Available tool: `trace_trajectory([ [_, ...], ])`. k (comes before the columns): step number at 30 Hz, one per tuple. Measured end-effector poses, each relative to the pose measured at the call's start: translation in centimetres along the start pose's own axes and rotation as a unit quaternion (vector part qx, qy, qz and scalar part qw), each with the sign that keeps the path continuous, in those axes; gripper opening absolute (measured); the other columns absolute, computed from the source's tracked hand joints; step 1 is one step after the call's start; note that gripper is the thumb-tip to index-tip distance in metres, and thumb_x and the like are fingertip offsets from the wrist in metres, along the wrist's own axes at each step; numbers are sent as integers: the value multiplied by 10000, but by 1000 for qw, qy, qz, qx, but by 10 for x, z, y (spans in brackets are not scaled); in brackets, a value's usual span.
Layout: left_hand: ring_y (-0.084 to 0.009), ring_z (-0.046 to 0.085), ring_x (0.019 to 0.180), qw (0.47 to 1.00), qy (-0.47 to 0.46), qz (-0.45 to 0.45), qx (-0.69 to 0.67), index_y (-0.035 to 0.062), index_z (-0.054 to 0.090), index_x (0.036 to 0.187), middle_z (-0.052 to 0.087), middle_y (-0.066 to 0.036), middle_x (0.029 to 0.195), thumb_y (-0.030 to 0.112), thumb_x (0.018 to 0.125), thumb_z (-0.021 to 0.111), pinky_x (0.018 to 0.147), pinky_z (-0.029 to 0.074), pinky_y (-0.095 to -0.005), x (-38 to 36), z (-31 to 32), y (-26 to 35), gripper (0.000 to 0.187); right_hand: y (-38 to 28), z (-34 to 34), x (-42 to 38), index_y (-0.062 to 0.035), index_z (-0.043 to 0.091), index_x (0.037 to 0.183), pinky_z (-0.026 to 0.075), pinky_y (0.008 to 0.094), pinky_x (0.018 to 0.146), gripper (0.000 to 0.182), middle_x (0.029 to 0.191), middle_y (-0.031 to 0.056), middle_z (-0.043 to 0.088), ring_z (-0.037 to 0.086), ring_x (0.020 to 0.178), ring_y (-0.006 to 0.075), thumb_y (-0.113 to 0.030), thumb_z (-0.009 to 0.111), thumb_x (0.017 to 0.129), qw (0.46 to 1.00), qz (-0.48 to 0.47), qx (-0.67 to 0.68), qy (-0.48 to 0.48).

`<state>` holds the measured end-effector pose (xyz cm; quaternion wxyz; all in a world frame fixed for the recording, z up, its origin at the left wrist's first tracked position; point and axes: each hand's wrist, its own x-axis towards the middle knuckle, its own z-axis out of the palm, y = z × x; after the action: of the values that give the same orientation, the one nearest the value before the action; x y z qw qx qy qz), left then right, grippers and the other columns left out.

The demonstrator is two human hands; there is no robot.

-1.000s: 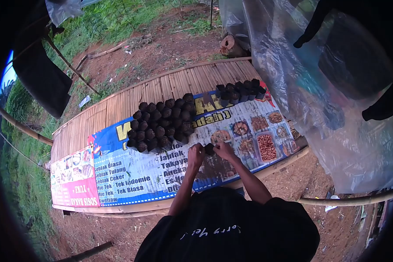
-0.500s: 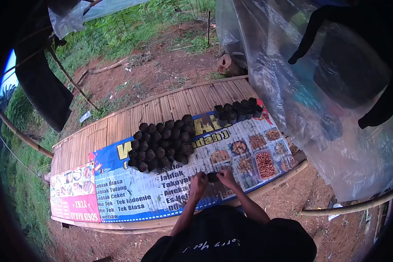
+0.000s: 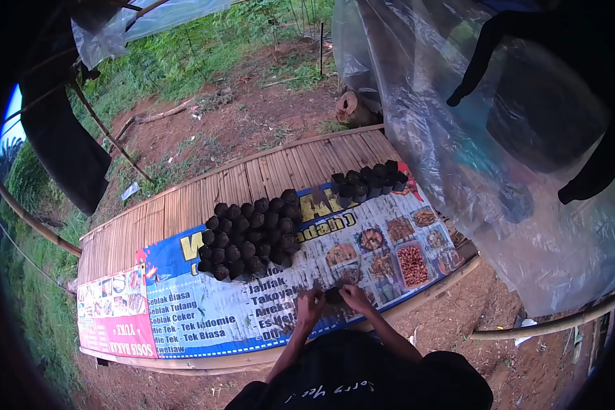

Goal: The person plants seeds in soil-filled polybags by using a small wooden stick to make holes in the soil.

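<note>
Close to the table's front edge, I grip a small black plastic seedling bag (image 3: 333,296) between my two hands. My left hand (image 3: 310,303) has its fingers closed on the bag's left side. On its right side my right hand (image 3: 354,298) pinches it in the same way. Beyond my hands, to the left, stands a packed cluster of black seedling bags (image 3: 249,236), with dark fill at their tops. A smaller row of black seedling bags (image 3: 369,183) is at the back right of the banner.
A printed menu banner (image 3: 205,304) covers much of the bamboo-slat table (image 3: 184,198). Clear plastic sheeting (image 3: 424,109) hangs on the right, above a bamboo pole (image 3: 547,326). A hollow log (image 3: 352,108) lies behind the table, with dirt and greenery past it.
The view has shifted slightly, so the table sits a little lower. Both hands remain on the seedling bag in nearly the same place. The bag clusters have not changed.
</note>
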<state>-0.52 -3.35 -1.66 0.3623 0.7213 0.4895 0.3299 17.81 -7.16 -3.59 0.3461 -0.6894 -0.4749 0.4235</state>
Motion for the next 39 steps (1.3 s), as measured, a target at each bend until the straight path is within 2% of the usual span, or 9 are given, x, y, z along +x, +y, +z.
trace_trajectory([
  [2, -264, 663, 731, 1000, 0, -2, 7, 7, 656, 821, 670, -145, 788, 95, 761, 685, 670, 508, -363, 0, -3, 5, 110, -2, -2, -7, 3, 586, 803, 421, 355, 542, 274, 607, 115, 547, 573, 563, 160, -258, 581, 885, 998, -48, -27, 1],
  [6, -254, 659, 722, 1000, 5, -18, -2, 12, 662, 837, 666, -139, 783, 117, 777, 676, 674, 508, -363, -5, 0, 1, 122, 1, 3, -16, 6, 588, 810, 422, 372, 552, 281, 621, 134, 555, 593, 587, 200, -262, 577, 890, 1000, -29, 6, 3],
  [8, -253, 659, 722, 1000, 3, -19, -7, 12, 665, 843, 666, -141, 785, 122, 779, 675, 673, 507, -362, 1, -3, 1, 127, 16, 12, -9, 12, 579, 807, 423, 389, 569, 282, 639, 160, 555, 596, 607, 251, -257, 573, 890, 994, -94, -29, 44],
  [14, -313, 642, 712, 1000, 16, 5, 3, -2, 644, 838, 656, -165, 769, 88, 757, 679, 678, 496, -397, -8, 1, 0, 126, 15, 11, -13, 17, 560, 759, 424, 404, 590, 284, 692, 202, 575, 613, 665, 340, -239, 570, 881, 994, -70, -72, 47],
  [21, -306, 659, 714, 1000, 5, -10, 7, -12, 644, 836, 662, -178, 781, 101, 777, 665, 655, 501, -387, -7, -2, 13, 129, 14, 16, -26, 8, 554, 742, 424, 421, 581, 304, 687, 200, 580, 618, 673, 346, -263, 568, 878, 991, -86, -60, 82],
  [23, -309, 663, 719, 1000, -4, -10, 0, -17, 638, 845, 661, -184, 781, 105, 781, 664, 657, 503, -400, -2, -3, 17, 141, 12, 12, -22, -21, 601, 793, 467, 437, 621, 302, 706, 175, 629, 633, 714, 371, -311, 558, 867, 995, -55, -36, 70],
  [31, -292, 669, 712, 1000, -5, 25, 13, 3, 642, 836, 667, -161, 765, 94, 782, 666, 660, 506, -382, -3, 2, 15, 109, 8, 7, -21, 8, 584, 782, 461, 433, 608, 293, 678, 211, 600, 624, 683, 381, -272, 558, 866, 994, -58, -42, 87],
  [37, -294, 669, 712, 1000, -14, -15, 9, 5, 641, 832, 667, -160, 763, 89, 788, 660, 657, 507, -382, -1, 3, 25, 96, 19, 12, -27, 13, 576, 752, 441, 449, 584, 306, 659, 218, 588, 618, 676, 391, -273, 564, 859, 993, -66, -26, 91],
  [39, -299, 668, 714, 1000, -3, 7, 6, 4, 641, 833, 667, -161, 767, 92, 793, 656, 660, 508, -386, 2, -1, 27, 97, 17, 13, -20, 13, 574, 746, 437, 453, 578, 309, 653, 219, 584, 616, 676, 394, -276, 567, 856, 993, -60, -17, 97],
])
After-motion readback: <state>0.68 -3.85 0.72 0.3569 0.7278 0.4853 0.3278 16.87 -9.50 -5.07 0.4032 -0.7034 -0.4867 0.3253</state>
